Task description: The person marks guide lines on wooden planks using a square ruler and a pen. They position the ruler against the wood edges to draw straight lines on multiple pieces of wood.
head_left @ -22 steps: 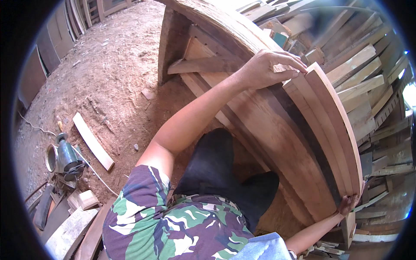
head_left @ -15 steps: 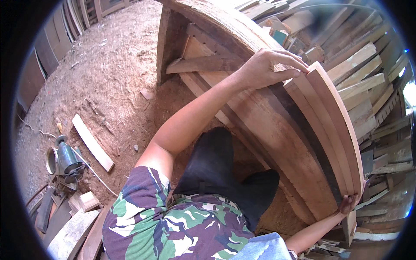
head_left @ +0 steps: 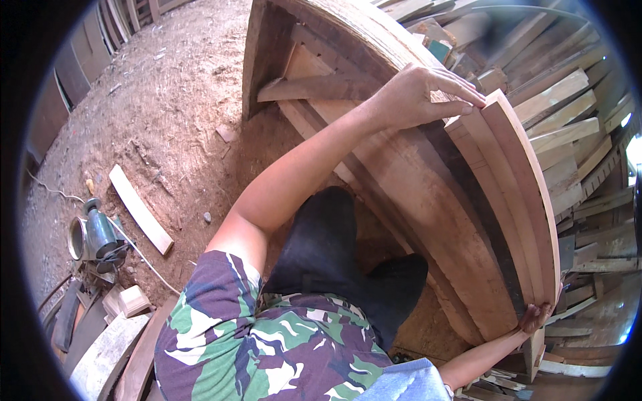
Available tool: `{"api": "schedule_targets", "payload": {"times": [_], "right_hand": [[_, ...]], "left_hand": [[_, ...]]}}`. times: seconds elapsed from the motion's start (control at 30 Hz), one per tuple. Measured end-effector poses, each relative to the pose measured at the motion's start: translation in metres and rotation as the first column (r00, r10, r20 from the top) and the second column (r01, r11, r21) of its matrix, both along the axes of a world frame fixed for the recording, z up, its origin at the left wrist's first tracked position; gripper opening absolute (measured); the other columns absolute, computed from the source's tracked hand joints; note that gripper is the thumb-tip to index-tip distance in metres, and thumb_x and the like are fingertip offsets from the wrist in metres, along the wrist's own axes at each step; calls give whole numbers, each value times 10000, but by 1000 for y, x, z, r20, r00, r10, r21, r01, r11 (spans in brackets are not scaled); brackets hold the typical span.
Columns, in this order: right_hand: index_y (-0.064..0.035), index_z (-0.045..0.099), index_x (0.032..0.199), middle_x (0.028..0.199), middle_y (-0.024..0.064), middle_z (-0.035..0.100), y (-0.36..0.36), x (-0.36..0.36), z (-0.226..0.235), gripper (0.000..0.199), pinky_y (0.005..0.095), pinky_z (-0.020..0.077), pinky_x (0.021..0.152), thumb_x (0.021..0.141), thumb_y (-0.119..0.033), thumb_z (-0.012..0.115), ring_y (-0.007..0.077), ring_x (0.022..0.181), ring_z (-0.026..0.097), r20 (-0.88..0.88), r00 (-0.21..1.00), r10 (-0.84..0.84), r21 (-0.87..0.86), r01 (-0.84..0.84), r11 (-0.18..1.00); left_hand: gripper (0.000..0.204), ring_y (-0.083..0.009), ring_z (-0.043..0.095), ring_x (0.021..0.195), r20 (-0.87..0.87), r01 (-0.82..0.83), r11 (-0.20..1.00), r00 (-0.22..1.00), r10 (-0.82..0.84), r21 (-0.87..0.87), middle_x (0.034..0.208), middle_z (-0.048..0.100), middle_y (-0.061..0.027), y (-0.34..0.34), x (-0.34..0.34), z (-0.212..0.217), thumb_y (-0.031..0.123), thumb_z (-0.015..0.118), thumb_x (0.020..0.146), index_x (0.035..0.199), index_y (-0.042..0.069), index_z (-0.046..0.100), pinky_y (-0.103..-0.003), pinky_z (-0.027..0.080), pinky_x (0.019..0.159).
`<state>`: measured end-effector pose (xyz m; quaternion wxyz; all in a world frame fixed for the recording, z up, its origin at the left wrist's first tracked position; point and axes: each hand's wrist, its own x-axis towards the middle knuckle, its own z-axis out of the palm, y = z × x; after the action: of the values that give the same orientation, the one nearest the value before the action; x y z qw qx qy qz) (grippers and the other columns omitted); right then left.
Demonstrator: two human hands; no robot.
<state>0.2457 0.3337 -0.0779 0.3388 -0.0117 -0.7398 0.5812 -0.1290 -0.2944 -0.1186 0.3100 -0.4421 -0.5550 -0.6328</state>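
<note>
Several curved wooden boards [head_left: 508, 174] lie side by side along the right side of a wooden workbench [head_left: 428, 194]. My left hand [head_left: 431, 99] is at their far end, its thumb and fingers gripping the board ends. At the near end, my right hand [head_left: 535, 317] has its fingers closed round the boards' lower corner. Part of that grip is hidden behind the wood. A dark strip [head_left: 468, 194] runs along the bench beside the boards.
Stacked wood pieces [head_left: 562, 140] crowd the right side. On the dirt floor at left lie a curved light board [head_left: 142, 210], a green power tool [head_left: 100, 230] with a cord, and wood offcuts [head_left: 110, 347]. Dark panels [head_left: 70, 73] lean at the far left.
The view has shifted slightly. Both hands stay at the two ends of the boards, with the left fingers lying a little differently over the far end.
</note>
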Motion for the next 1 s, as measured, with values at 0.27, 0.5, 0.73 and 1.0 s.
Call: {"api": "schedule_targets", "payload": {"times": [0.27,0.5,0.73,1.0], "right_hand": [[-89,346,1709,1667,153,451,-47,-14,-1,958,465,411,1196,947,-467,787,329,1506,464,-56,996,-69,105,74,992],[-21,397,1672,1594,138,536,-80,-23,18,970,379,478,1120,865,-376,801,236,1337,581,-12,999,-43,104,44,994],[34,458,1628,1538,153,586,-81,-28,12,930,351,394,1223,829,-226,857,229,1422,559,-58,995,78,78,-74,994],[34,503,1595,1455,131,657,-108,-21,17,789,322,430,1188,879,-86,811,184,1351,604,-66,991,114,-6,-114,993]], "left_hand": [[221,-198,770,1131,42,43,998,998,-42,-40,1193,829,-70,-10,7,6,230,795,992,1173,118,853,-343,586,1033],[490,-264,648,1322,400,332,935,879,-260,-121,1435,689,-113,17,-1,29,237,823,990,1427,69,675,-398,498,1166],[497,-120,612,1050,441,298,915,884,-157,-272,1136,668,-26,-13,-16,21,145,764,993,1438,41,567,-297,501,929],[854,-206,570,1262,560,371,887,812,-167,-274,1328,616,-115,-73,-67,9,251,822,967,1629,31,330,-364,429,1081]]}}
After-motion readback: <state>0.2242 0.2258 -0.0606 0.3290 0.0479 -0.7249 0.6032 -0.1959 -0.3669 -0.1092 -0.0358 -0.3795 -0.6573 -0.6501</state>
